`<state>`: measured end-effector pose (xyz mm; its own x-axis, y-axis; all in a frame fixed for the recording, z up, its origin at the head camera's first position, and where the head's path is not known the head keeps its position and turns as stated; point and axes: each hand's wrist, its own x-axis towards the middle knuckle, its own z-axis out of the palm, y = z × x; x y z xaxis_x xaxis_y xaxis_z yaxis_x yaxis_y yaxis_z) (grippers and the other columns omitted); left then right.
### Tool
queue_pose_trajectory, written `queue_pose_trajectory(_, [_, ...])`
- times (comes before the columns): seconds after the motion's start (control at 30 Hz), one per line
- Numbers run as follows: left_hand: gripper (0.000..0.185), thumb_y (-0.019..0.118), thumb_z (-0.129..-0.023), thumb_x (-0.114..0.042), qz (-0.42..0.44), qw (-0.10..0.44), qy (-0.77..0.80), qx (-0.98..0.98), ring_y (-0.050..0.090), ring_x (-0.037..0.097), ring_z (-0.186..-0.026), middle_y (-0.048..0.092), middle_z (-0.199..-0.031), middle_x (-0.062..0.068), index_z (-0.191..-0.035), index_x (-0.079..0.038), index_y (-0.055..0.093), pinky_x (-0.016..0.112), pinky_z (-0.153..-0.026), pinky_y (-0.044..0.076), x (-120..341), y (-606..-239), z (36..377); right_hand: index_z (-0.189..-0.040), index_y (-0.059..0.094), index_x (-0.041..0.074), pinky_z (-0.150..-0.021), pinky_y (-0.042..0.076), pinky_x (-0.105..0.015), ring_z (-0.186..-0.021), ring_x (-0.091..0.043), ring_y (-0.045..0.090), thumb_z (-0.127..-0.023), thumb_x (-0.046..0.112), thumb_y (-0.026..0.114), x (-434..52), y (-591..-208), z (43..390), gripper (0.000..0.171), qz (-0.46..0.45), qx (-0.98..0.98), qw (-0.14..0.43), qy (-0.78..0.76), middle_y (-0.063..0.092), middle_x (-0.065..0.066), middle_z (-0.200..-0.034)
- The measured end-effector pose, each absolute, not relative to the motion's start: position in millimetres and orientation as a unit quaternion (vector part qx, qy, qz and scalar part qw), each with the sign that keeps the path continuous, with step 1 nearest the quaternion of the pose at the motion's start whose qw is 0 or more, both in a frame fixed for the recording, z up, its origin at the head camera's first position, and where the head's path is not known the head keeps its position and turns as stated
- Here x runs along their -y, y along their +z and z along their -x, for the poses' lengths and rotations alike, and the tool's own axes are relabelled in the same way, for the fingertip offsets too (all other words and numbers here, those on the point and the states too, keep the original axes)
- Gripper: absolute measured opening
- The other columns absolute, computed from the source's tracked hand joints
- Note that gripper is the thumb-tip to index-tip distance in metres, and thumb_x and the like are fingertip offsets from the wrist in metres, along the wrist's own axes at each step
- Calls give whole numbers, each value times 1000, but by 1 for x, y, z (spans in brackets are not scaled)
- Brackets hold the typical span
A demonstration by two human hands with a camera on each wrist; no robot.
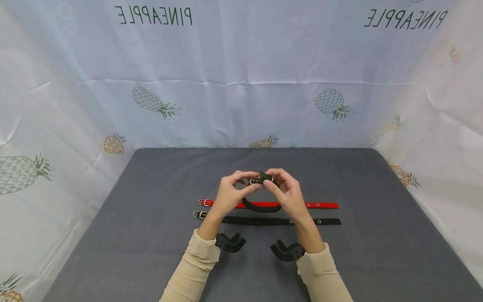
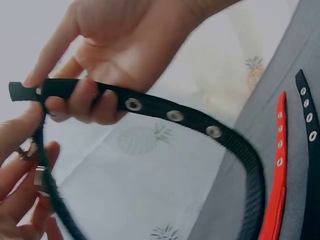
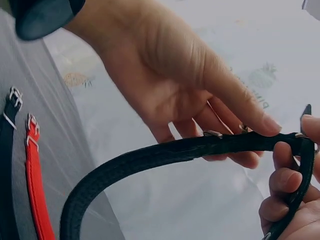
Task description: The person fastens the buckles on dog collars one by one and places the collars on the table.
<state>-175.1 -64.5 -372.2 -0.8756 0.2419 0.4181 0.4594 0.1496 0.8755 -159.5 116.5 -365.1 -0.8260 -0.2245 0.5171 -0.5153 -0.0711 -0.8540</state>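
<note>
Both hands hold a black collar (image 1: 262,208) (image 2: 175,116) (image 3: 150,155) bent into a loop above the grey table (image 1: 143,251). My left hand (image 1: 247,182) (image 2: 22,165) (image 3: 252,140) pinches the end with the metal buckle (image 1: 256,180) (image 3: 212,134). My right hand (image 1: 273,184) (image 2: 62,100) (image 3: 290,187) grips the strap's free end with its eyelets (image 2: 174,116), right at the buckle. The strap tip (image 2: 17,91) sticks out past the right fingers. Whether the tip passes through the buckle cannot be told.
A red collar (image 1: 320,205) (image 2: 280,150) (image 3: 35,180) and a second black collar (image 1: 279,221) (image 2: 307,110) (image 3: 7,145) lie flat and straight on the table under the hands, buckles to the left. A pineapple-print cloth (image 1: 241,105) walls in the back and sides.
</note>
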Motion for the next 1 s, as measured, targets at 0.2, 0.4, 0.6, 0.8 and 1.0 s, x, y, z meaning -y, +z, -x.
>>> queue_pose_trajectory(0.2, [33,75,-83,-17,211,97,-640,732,57,-1,-92,69,-106,22,-112,-2,69,33,-89,50,62,-375,177,-108,58,7,-66,42,-19,-71,-4,51,-96,-1,51,-112,-364,159,16,-254,645,111,712,62,13,-89])
queue_pose_trajectory(0.4, [47,73,-84,-27,227,89,-688,683,62,-4,-85,64,-101,30,-112,9,64,19,-79,55,57,-374,176,-109,58,9,-65,40,-21,-67,-6,48,-98,3,48,-111,-362,159,16,-251,633,118,722,62,10,-84])
queue_pose_trajectory(0.6, [61,72,-81,-38,256,104,-703,655,61,-3,-80,60,-95,32,-112,14,61,14,-74,54,56,-370,176,-106,61,21,-67,42,-19,-70,-5,50,-96,-1,50,-114,-358,160,26,-240,634,130,723,60,11,-85])
queue_pose_trajectory(0.8, [49,69,-87,-28,275,118,-684,665,59,-4,-85,60,-99,31,-113,12,61,14,-77,53,57,-368,174,-105,62,1,-70,46,-14,-76,-1,53,-91,-8,54,-116,-359,160,19,-246,665,148,690,61,15,-94])
queue_pose_trajectory(1.0, [42,65,-91,-26,294,131,-644,694,58,-4,-88,62,-103,25,-116,8,63,15,-78,53,59,-367,169,-107,59,-13,-68,43,-15,-78,-2,50,-89,-9,56,-117,-359,157,19,-265,707,158,637,61,15,-101])
